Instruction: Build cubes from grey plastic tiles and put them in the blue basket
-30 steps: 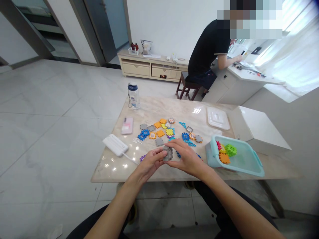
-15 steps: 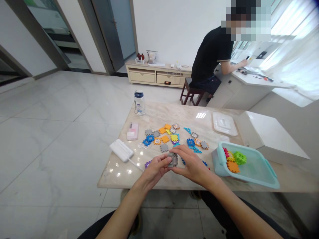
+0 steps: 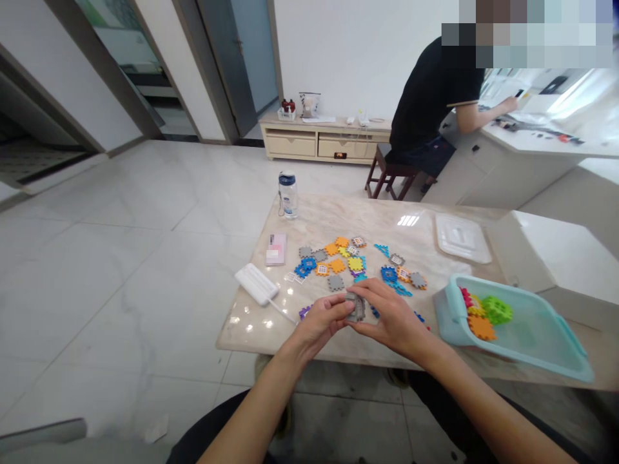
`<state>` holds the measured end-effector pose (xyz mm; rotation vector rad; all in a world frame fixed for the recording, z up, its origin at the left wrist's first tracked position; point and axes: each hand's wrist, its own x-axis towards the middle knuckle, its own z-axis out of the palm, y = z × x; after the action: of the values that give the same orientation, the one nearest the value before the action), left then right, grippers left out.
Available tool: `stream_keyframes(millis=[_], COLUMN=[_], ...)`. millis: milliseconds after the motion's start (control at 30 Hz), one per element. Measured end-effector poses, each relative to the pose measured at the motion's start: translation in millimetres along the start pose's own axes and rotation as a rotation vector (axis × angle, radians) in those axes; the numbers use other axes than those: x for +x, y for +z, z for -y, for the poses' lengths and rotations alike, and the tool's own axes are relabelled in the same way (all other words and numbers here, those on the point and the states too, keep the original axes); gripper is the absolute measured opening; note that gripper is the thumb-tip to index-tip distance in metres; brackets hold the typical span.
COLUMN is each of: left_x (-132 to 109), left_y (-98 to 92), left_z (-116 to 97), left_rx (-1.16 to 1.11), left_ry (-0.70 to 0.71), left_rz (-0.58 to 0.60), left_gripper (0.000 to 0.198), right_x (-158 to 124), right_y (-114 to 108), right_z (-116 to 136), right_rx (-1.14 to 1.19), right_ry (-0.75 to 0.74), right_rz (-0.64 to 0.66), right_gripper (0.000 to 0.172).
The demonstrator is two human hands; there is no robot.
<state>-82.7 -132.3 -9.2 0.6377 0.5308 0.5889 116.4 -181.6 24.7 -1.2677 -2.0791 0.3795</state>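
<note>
My left hand [image 3: 323, 320] pinches the left side of some grey interlocking plastic tiles [image 3: 356, 307], joined into a small block. The fingers and thumb of my right hand [image 3: 387, 317] close on the block's right side. Beyond my hands, loose toothed tiles lie on the marble table [image 3: 271, 332]: orange tiles [image 3: 337, 265], a yellow tile [image 3: 355, 263], blue tiles [image 3: 389, 274] and flat grey tiles [image 3: 335, 283]. A purple tile [image 3: 304, 312] lies beside my left hand. My palms and fingers hide part of the block.
At the right stands a pale turquoise bin [image 3: 536, 351] with several coloured pieces in it. Behind it are a clear lid [image 3: 463, 238] and a white box [image 3: 556, 251]. A water bottle [image 3: 288, 196], pink booklet [image 3: 276, 250] and white power strip [image 3: 256, 283] sit left. A person [image 3: 430, 96] sits beyond.
The view has swung left, so the whole scene sits further right. Both my hands keep their hold on the grey tiles with hardly any shift.
</note>
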Motion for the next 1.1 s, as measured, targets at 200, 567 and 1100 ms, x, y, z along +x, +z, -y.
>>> stream_keyframes(millis=[200,567,1100], left_x=[-0.6,2.6,6.0], left_y=[2.5,-3.5,-3.5], left_z=[-0.2,4.6,4.2], left_rx=[0.001,-0.050,-0.071], left_ry=[0.014,0.023,-0.002], left_rz=[-0.014,0.047,-0.041], left_gripper=[0.045,0.036,0.033], right_x=[1.5,2.9,5.0], right_y=[-0.9,-4.1,-1.5], right_z=[1.1,2.9,-1.4], right_rx=[-0.014,-0.023,0.056], right_ry=[-0.021,-0.041,0.003], right_rz=[-0.014,0.014,0.022], right_gripper=[0.054,0.060,0.062])
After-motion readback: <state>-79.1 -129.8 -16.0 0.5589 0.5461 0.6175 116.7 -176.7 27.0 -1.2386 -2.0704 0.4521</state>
